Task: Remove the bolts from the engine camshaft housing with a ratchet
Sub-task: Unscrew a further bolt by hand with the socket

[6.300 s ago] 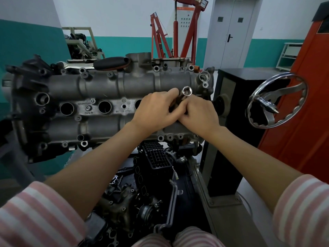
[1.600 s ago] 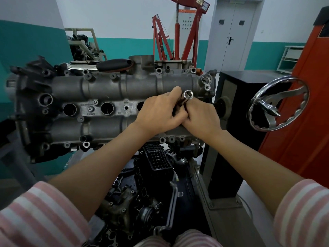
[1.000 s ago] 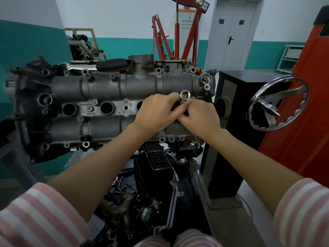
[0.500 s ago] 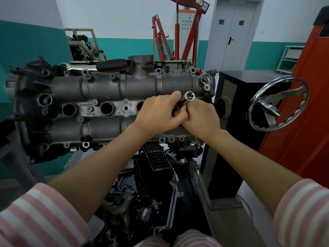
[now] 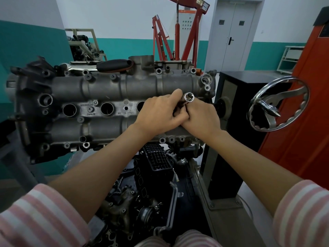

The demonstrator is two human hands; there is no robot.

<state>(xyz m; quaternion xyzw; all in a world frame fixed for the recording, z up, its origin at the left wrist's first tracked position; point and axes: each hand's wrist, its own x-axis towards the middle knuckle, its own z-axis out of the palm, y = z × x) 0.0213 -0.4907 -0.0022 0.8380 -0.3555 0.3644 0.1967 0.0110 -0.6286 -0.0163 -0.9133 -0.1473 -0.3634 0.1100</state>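
Both hands meet over the right-hand part of the engine: the left hand (image 5: pixel 158 112) has its fingers curled round something dark between the palms, and the right hand (image 5: pixel 201 116) is curled against it from the other side, thumb side up. From between them sticks up a short, bright chrome socket (image 5: pixel 189 97), its open hex mouth facing the camera. What lies beneath that socket, whether a ratchet head, an extension or a bolt, is hidden by the fingers.

Directly under the hands lies the grey cast-aluminium camshaft housing (image 5: pixel 106 90), two long rounded ridges with a flat strip of round plug wells between them. Small bolt bosses run along its near and far edges; some look empty, others too small to tell. A black-handled tool (image 5: pixel 114 64) rests on the far edge of the housing.

Since the socket's mouth points away from the housing, this looks like fitting or freeing the socket rather than turning a bolt. To do it well, keep the piece straight while one hand steadies and the other twists, press until it seats fully, then set it square on a bolt head before pulling.

To the right stands a chrome handwheel (image 5: pixel 278 104); behind, a red engine hoist (image 5: pixel 178 32).
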